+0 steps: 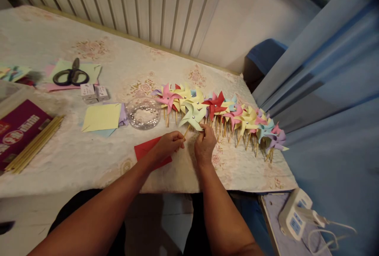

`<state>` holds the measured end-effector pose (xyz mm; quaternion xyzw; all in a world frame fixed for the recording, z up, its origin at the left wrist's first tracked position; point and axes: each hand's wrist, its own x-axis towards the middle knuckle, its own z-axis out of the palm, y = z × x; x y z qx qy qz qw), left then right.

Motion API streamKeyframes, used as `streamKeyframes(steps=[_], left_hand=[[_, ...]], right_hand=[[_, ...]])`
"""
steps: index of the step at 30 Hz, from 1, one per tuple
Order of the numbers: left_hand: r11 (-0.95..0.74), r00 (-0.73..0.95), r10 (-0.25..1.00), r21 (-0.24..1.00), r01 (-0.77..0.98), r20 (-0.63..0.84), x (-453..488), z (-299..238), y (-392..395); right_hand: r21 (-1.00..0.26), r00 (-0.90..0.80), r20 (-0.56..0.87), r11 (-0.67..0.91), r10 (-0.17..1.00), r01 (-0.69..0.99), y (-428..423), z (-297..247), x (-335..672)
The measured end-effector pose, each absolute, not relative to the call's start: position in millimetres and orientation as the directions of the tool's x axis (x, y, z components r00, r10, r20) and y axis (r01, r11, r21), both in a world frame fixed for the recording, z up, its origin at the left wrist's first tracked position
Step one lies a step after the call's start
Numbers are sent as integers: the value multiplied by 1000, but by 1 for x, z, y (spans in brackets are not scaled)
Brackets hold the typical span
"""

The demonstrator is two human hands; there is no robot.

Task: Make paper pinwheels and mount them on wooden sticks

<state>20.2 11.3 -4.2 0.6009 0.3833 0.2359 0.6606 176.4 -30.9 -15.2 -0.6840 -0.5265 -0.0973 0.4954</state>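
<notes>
A pale green paper pinwheel (193, 117) on a thin wooden stick is held up over the near part of the table. My left hand (171, 144) pinches the lower part of its stick. At the right edge of the pinwheel, my right hand (205, 141) has its fingers curled against a paper blade; whether it grips the blade is partly hidden. Under my left wrist lies a red paper sheet (147, 147). Just behind and to the right, many finished pinwheels (216, 104) in pink, red, yellow, blue and purple lie in a row, sticks toward me.
A clear round dish (143, 114) holds small metal pins. Left of it lie a yellow paper stack (102, 117), small white boxes (94, 93) and scissors (71, 76) on coloured paper. Wooden sticks (35, 145) rest beside a purple box (22, 129). A power strip (296, 214) sits lower right.
</notes>
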Motion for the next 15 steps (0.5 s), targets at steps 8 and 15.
streamKeyframes(steps=[8, 15], left_hand=[[171, 595, 772, 975, 145, -224, 20, -3, 11], [183, 598, 771, 975, 123, -220, 20, -4, 11]], right_hand=[[-595, 439, 623, 28, 647, 803, -33, -15, 166], [-600, 434, 617, 36, 657, 799, -34, -17, 160]])
